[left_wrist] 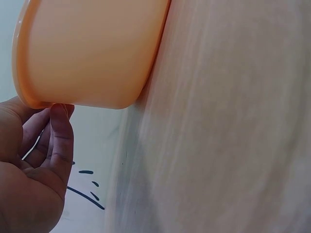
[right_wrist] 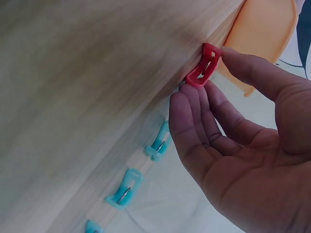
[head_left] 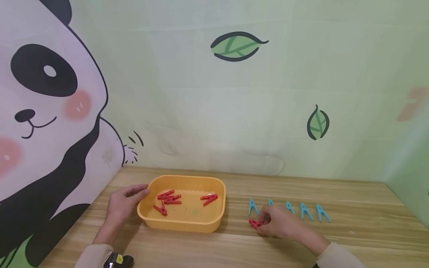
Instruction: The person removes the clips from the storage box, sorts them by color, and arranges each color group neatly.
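Observation:
A yellow-orange tub [head_left: 182, 223] stands on the wooden table [head_left: 234, 249] and holds several red clothes pegs [head_left: 169, 199]. My left hand [head_left: 125, 203] rests against the tub's left rim, fingers relaxed; in the left wrist view the fingers [left_wrist: 60, 141] touch the tub [left_wrist: 92, 53] just under its rim. My right hand [head_left: 279, 223] pinches a red peg [head_left: 254, 223] between thumb and fingers, low over the table right of the tub. The right wrist view shows that red peg [right_wrist: 204, 72] held at the fingertips. Several blue pegs [head_left: 303, 211] lie in a row behind the right hand.
A wall with a panda picture [head_left: 43, 111] rises at the left and a pale green wall with leaf drawings [head_left: 238, 45] at the back. Bare wood stretches along the table's front edge and to the right of the blue pegs.

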`<state>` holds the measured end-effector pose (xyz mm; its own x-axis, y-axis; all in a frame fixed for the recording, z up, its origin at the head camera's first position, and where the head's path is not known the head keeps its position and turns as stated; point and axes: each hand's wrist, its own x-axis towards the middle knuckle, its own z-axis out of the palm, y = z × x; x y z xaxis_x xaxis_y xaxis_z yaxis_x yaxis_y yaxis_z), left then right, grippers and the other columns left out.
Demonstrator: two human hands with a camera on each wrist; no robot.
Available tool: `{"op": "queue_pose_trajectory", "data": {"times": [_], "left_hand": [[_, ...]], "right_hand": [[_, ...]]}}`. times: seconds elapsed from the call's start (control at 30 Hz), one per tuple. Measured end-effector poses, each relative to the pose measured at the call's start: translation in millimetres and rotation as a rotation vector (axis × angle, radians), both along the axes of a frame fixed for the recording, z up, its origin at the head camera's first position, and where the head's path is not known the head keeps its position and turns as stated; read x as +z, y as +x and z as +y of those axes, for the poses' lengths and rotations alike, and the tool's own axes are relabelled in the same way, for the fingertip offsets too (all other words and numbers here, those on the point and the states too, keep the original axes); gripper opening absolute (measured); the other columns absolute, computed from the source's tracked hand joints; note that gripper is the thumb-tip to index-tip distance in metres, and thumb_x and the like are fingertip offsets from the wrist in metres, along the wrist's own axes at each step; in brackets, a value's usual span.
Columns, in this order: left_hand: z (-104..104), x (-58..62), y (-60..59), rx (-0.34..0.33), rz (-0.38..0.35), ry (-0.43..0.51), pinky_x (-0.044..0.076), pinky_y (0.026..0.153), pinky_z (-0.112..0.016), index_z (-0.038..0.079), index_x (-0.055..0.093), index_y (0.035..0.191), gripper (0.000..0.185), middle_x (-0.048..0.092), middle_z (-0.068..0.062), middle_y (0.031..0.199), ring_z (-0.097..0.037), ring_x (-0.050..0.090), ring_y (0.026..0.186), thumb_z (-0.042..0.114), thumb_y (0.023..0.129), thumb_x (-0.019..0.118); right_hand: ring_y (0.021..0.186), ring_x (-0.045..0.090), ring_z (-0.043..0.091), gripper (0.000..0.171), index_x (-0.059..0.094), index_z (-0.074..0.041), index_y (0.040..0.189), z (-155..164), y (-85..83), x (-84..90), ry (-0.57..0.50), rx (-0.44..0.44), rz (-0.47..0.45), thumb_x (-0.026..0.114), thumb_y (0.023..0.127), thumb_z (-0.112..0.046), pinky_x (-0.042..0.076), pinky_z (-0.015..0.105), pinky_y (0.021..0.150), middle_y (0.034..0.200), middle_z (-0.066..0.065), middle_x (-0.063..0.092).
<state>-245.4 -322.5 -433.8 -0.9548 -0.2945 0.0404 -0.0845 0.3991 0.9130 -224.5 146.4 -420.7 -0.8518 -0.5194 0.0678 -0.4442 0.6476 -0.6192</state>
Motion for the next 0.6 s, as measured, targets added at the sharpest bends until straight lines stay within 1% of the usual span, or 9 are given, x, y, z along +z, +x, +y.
{"op": "queue_pose_trajectory", "data": {"times": [0.13,0.27,0.4,0.5,0.6], "left_hand": [[-0.3,0.3,-0.5,0.007,0.003,-0.004,0.052,0.084,-0.01,0.005,0.07,0.138,0.047,0.066,-0.017,0.142,-0.032,0.059,0.131,0.034,0.101,0.076],[0.2,0.5,-0.9,0.008,0.005,-0.006,0.053,0.086,-0.012,0.005,0.07,0.138,0.047,0.066,-0.017,0.142,-0.032,0.06,0.131,0.034,0.102,0.075],[0.3,1.1,-0.5,0.008,-0.003,-0.008,0.054,0.088,-0.014,0.006,0.07,0.139,0.048,0.066,-0.017,0.142,-0.032,0.06,0.131,0.036,0.101,0.075],[0.5,1.1,0.0,0.01,-0.002,-0.01,0.054,0.087,-0.013,0.006,0.07,0.138,0.048,0.067,-0.017,0.142,-0.032,0.06,0.131,0.037,0.101,0.076],[0.5,1.0,0.5,0.011,-0.002,-0.01,0.053,0.087,-0.013,0.006,0.07,0.138,0.049,0.067,-0.017,0.142,-0.032,0.06,0.131,0.037,0.101,0.076]], "right_hand": [[0.07,0.056,0.009,0.022,0.068,-0.01,0.084,1.2,0.0,-1.2,-0.005,-0.013,-0.012,0.09,0.086,-0.015,0.05,0.026,0.061,0.077,-0.007,0.064],[0.071,0.056,0.012,0.024,0.069,-0.01,0.083,0.2,0.7,-0.7,0.004,-0.048,-0.029,0.091,0.085,-0.019,0.05,0.027,0.061,0.077,-0.006,0.064],[0.066,0.06,0.012,0.024,0.069,-0.008,0.083,-2.2,2.0,-0.1,-0.021,-0.084,-0.078,0.091,0.085,-0.018,0.052,0.027,0.057,0.075,-0.004,0.065],[0.06,0.064,0.013,0.024,0.069,-0.007,0.083,-4.3,2.9,-0.6,-0.054,-0.105,-0.121,0.091,0.086,-0.015,0.056,0.029,0.054,0.072,-0.002,0.066],[0.059,0.066,0.015,0.025,0.068,-0.006,0.082,-6.9,3.7,-1.0,-0.061,-0.133,-0.139,0.091,0.085,-0.014,0.058,0.031,0.054,0.068,-0.001,0.067]]}}
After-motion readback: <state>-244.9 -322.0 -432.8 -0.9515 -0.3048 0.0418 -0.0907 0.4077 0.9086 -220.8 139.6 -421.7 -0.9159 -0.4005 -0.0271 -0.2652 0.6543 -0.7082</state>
